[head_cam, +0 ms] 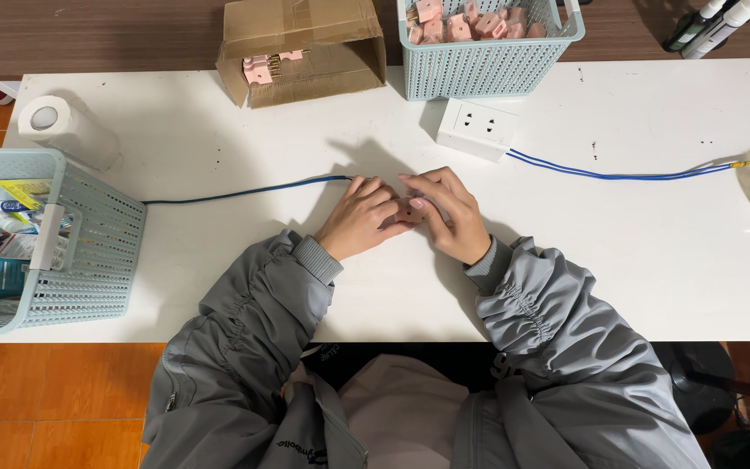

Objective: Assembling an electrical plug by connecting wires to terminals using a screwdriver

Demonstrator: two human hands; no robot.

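Two hands meet over a small pink part at the middle of a white table (pixel 653 260).

Head view: the left hand (pixel 359 217) and right hand (pixel 444 213) close together on the pink part (pixel 408 211), fingers curled narrow to steady it against the tabletop; a blue cable (pixel 245 191) runs in from the left to the fingertips. A white socket block (pixel 479 128) sits just behind, its own blue cord (pixel 635 174) trailing right. More pink pieces fill the mesh basket (pixel 488 69) and cardboard box (pixel 305 48) beyond, within reach.

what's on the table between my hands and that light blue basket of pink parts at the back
In the head view, a white socket block sits between your hands and the basket, with a blue cable running off to its right.
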